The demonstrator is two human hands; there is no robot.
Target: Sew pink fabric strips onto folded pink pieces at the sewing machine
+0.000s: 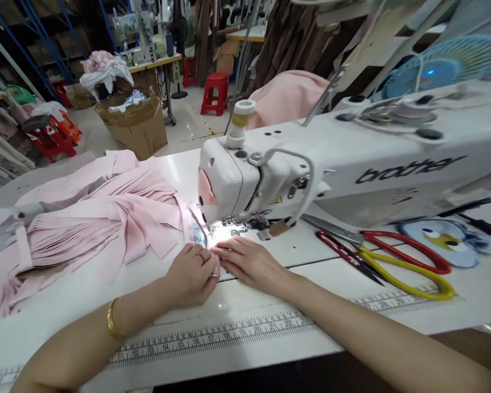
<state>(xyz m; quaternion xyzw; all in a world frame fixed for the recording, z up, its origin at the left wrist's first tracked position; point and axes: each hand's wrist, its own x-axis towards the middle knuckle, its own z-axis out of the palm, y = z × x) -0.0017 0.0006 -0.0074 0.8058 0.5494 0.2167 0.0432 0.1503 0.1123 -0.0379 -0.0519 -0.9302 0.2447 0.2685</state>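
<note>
1. Sewing workshop floor, busy, with a white industrial machine table in the foreground serving as the worktop (245,297).
2. Narrow pale pink fabric edge (215,255) lies right at the front of the machine, just before the steel presser foot (233,229), under a bright sewing light.
3. Left grip (190,275): narrow, fingers curled down onto the pink edge. Right grip (249,262): narrow, fingers lying along the same edge from the other side. Both touching the cloth; firm pinch or not, cannot tell.
4. Step in hand looks like guiding the cloth at the foot. As it lies, the next move calls for keeping that edge flat and lined up.
5. Pleated pale pink garment with long loose strips (106,218) spreads left of the hands, joined to the edge.
6. White Brother sewing machine (352,164) stands right of the cloth.
7. Steel shears with red and yellow handles (405,245) and small red-framed thread snips (343,254) lie right of the hands.
8. Further out: brown cardboard box (135,128) holding white and pink scraps, red plastic stool (216,93).
</note>
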